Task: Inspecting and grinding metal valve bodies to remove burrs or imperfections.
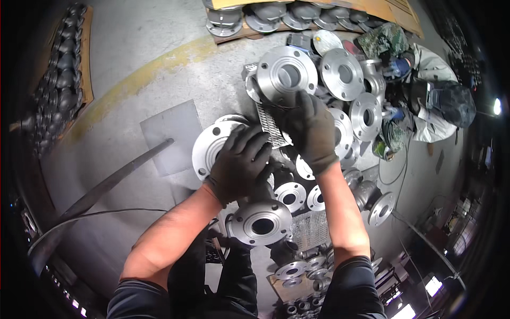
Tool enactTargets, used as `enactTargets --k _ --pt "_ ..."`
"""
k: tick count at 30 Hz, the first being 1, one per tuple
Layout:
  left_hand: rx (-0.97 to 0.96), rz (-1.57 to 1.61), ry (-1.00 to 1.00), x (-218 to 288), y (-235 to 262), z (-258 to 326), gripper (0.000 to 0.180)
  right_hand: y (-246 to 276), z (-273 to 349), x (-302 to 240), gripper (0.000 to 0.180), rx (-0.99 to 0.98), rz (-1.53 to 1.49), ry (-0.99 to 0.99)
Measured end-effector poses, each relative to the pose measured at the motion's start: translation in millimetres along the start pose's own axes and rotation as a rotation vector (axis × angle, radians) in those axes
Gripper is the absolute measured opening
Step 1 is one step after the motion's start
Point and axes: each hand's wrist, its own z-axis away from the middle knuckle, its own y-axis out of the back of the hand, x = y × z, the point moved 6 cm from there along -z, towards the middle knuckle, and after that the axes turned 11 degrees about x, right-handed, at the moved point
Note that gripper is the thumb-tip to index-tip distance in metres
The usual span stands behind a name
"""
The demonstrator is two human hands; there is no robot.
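Three large flanges sit around the hands: the left flange (203,151), the top flange (272,74) and the near flange (245,222). The left flange, its face pale and ringed with bolt holes, is partly covered by the left hand (239,165), which is gloved in black, with fingers close together and stretched across the right side of the flange. The right hand (313,133), gloved alike, is apart from the left, its fingers bent at the lower edge of the top flange. Whether either hand grips metal cannot be told. The near flange lies just below the left hand, face up around a dark bore.

A strip of mesh (271,125) shows between the hands. More flanges (341,74) crowd beyond the right hand, and a smaller flange (290,196) lies between the forearms.

To the left, a grey square (170,125) shows on the floor (159,37), with the tip of a bar (125,178) over it. A yellow stripe (154,69) curves farther off. Rows of castings stand at the far left (65,80) and along the top (265,11). At right, a co-worker (435,64) in a dark helmet (451,103) and blue gloves (396,68) bends toward the valves.
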Motion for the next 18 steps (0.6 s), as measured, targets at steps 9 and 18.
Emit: enactTargets --k 9,18 --pt "-0.121 0.067 0.042 -0.1 2.4 -9.8 0.045 -106.1 -45.7 6.2 0.103 0.01 0.336 0.061" --pt "-0.02 0.07 0.029 5.2 -3.8 -3.9 0.043 -119.1 -62.2 -1.3 0.1 0.233 0.437 0.006"
